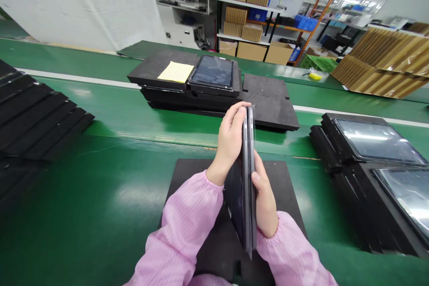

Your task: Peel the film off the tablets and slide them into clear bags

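Grey-edged flat tablets (248, 178) (a parallel pair) stand between the fingers (238, 118).

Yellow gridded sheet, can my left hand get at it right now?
Probably not: your left hand is busy holding two upright tablets, though the way to the yellow gridded sheet looks free.

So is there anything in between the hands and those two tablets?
Nothing visible is in the way of the left hand, which touches the tablets. A clear film pokes out on the side of the right hand; I can't tell if it's under that hand.
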Available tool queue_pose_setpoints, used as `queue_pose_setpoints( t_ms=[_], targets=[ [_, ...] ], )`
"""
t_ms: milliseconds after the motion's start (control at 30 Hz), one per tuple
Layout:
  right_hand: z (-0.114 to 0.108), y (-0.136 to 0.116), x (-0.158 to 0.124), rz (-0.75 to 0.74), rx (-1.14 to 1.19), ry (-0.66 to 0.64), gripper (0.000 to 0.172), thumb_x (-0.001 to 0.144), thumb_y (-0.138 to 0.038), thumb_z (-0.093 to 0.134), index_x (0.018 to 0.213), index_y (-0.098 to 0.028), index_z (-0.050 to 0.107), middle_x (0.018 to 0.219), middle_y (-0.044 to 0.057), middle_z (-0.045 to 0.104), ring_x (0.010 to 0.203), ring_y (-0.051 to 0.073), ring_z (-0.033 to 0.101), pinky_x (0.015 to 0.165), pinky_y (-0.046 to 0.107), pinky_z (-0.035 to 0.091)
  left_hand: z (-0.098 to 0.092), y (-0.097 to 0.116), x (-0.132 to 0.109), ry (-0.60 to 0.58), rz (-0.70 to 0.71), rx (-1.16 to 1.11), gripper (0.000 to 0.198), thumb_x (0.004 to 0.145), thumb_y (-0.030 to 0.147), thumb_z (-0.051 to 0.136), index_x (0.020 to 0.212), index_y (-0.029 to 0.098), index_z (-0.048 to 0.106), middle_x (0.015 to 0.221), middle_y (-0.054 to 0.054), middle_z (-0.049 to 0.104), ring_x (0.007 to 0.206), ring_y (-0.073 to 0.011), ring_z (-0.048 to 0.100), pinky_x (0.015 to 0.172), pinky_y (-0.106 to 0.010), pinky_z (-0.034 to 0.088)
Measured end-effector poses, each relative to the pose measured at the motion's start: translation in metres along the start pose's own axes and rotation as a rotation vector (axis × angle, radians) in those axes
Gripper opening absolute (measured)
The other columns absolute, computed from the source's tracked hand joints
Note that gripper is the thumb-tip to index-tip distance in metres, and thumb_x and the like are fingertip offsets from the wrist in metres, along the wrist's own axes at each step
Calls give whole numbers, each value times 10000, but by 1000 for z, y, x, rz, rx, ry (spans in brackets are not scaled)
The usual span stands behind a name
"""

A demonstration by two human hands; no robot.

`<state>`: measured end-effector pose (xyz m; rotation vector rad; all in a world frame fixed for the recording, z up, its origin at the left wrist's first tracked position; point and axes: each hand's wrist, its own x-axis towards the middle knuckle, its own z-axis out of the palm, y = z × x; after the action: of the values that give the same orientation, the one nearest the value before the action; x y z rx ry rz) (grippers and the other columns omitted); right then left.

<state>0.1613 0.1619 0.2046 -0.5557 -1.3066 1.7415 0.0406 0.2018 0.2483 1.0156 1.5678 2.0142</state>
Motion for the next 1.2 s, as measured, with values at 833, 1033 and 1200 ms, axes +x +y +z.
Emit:
queue_pose_setpoints(
  t_ms=[833, 1033, 1200],
  targets=[
    [-2, 5, -9, -136, -250, -27, 507, 943, -496, 550, 1408, -298, 510, 1460, 46, 545, 1365, 286, 483, 1114, 443, 429, -5, 17, -6, 0, 1, 0, 222, 901, 287, 427, 818, 246, 629, 848, -13, 681, 862, -178, 616, 746, -266, 490],
    [-7, 7, -7, -180, -291, -56, 498, 953, -523, 527, 1405, -314, 499, 1435, 51, 561, 1325, 284, 519, 1079, 444, 459, -6, 22, -8, -8, -26, -20, 211, 883, 295, 425, 851, 229, 623, 860, -10, 669, 769, -153, 587, 698, -244, 480],
    [-9, 5, -2, -201, -260, -99, 408, 1004, -482, 446, 1373, -339, 543, 1408, 28, 588, 1292, 260, 554, 1030, 412, 504, -6, 19, -6, 11, -50, -18, 220, 873, 299, 428, 844, 228, 634, 799, -8, 650, 723, -153, 566, 646, -244, 459]
  ],
)
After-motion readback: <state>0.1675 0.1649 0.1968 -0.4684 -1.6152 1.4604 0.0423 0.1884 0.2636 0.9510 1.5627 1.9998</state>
